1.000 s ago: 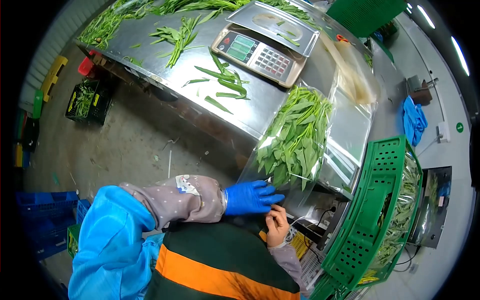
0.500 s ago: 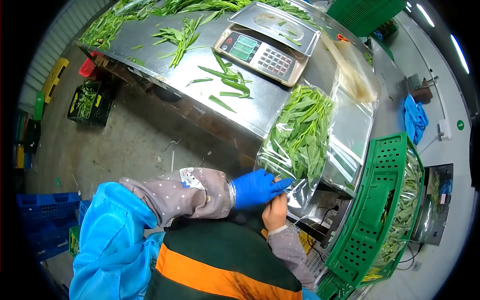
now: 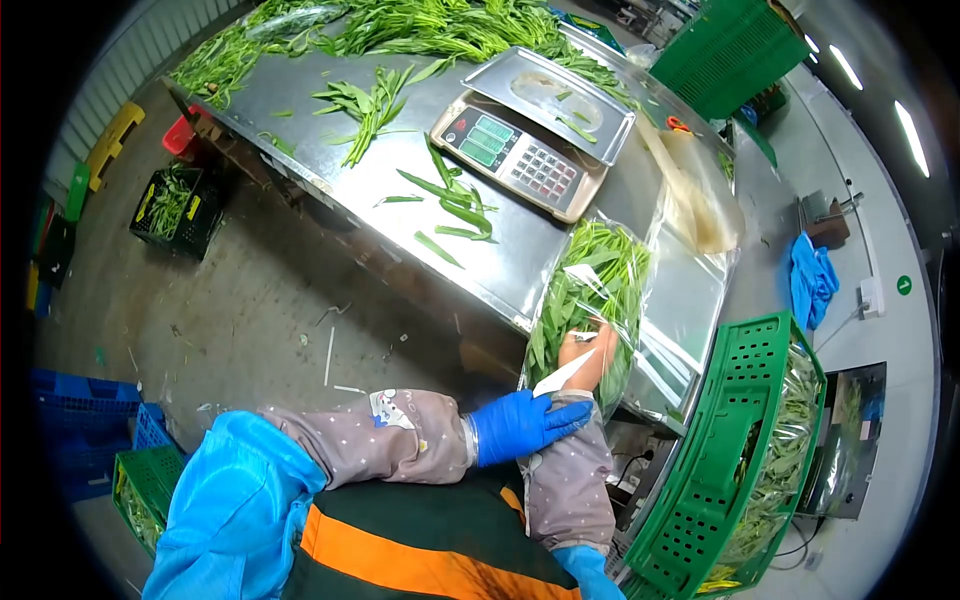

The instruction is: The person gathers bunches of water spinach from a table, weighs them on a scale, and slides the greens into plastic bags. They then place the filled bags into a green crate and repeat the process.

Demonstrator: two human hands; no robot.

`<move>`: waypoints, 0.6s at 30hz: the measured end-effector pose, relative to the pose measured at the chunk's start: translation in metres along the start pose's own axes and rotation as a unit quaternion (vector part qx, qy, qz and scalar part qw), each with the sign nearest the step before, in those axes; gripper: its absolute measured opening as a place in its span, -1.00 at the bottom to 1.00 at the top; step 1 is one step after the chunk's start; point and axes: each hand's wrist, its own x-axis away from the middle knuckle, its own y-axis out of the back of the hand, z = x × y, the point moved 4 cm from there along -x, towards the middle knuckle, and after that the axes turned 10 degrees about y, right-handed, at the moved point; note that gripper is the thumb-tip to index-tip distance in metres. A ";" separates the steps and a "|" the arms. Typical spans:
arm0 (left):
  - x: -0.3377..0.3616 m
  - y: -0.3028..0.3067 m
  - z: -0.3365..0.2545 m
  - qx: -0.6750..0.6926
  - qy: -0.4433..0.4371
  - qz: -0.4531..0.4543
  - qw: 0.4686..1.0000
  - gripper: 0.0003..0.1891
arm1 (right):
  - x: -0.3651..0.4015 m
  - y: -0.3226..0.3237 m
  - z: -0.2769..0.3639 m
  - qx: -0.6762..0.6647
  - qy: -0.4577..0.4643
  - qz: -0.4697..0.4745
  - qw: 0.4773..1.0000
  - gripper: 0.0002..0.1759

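Observation:
A clear plastic bag (image 3: 630,372) of long leafy greens (image 3: 610,262) lies at the table's near corner. My right hand (image 3: 588,357), bare, rests over the greens at the bag's near part with its fingers curled in. What those fingers hold is hidden. A white, pointed patch, plastic or glare, crosses its wrist. My left hand (image 3: 528,427), in a blue glove, is at the bag's near end with fingers together, lying across my right wrist. Its fingers appear closed on the edge of the bag, though the pinch itself is hidden.
A digital scale (image 3: 520,150) stands behind the bag, with loose leaves (image 3: 455,205) beside it. More greens (image 3: 430,35) are heaped along the far edge. A green crate (image 3: 715,450) with bagged greens stands at right. A black crate (image 3: 175,212) sits on the floor.
My right hand has moved forward from the bag's near end onto the greens. My left hand has shifted slightly toward me. The view has tilted a little.

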 end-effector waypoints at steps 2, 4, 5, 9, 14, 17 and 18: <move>0.002 -0.005 0.001 0.001 -0.007 -0.002 1.000 -0.45 | -0.001 0.001 -0.001 -0.001 -0.019 0.020 1.000 -0.68; 0.002 -0.007 0.001 -0.006 -0.010 0.005 1.000 -0.44 | -0.001 0.000 -0.003 0.018 0.008 0.009 1.000 -0.68; 0.002 -0.006 0.000 -0.015 -0.009 0.014 1.000 -0.44 | -0.001 -0.003 -0.007 0.012 -0.003 0.020 1.000 -0.68; -0.002 0.005 -0.003 -0.021 -0.011 0.017 1.000 -0.44 | 0.003 -0.006 -0.017 -0.016 -0.038 0.041 0.998 -0.69; -0.002 0.001 -0.003 -0.015 -0.031 0.000 0.999 -0.44 | 0.001 -0.005 -0.011 -0.007 -0.027 0.033 0.999 -0.69; 0.000 -0.002 -0.003 -0.036 -0.058 0.005 0.998 -0.45 | 0.006 -0.010 -0.026 -0.003 -0.014 0.024 1.000 -0.75; 0.000 -0.004 -0.003 -0.045 -0.068 0.009 0.997 -0.46 | 0.007 -0.012 -0.031 -0.004 0.001 0.021 1.000 -0.75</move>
